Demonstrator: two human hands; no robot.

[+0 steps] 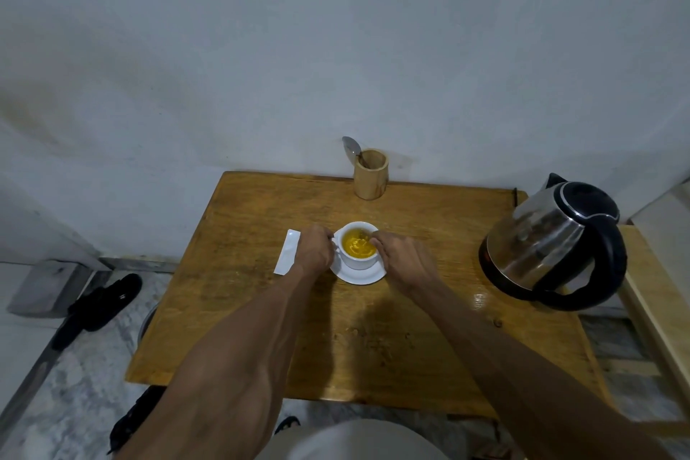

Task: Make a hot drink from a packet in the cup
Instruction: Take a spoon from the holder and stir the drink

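Note:
A white cup (pixel 359 261) holding a yellow drink (pixel 358 246) stands on a white saucer (pixel 360 276) in the middle of the wooden table (pixel 410 329). My left hand (pixel 314 249) is closed at the cup's handle on its left side. My right hand (pixel 401 258) is at the right rim with its fingers pinched together. A thin blurred thing, seemingly a small spoon (pixel 363 234), reaches from them into the drink. A white packet (pixel 286 252) lies flat just left of my left hand, partly hidden by it.
A steel and black electric kettle (pixel 552 243) stands at the table's right edge. A wooden holder (pixel 369 174) with a spoon (pixel 351 146) in it stands at the back by the wall. A black sandal (pixel 104 301) lies on the floor at the left.

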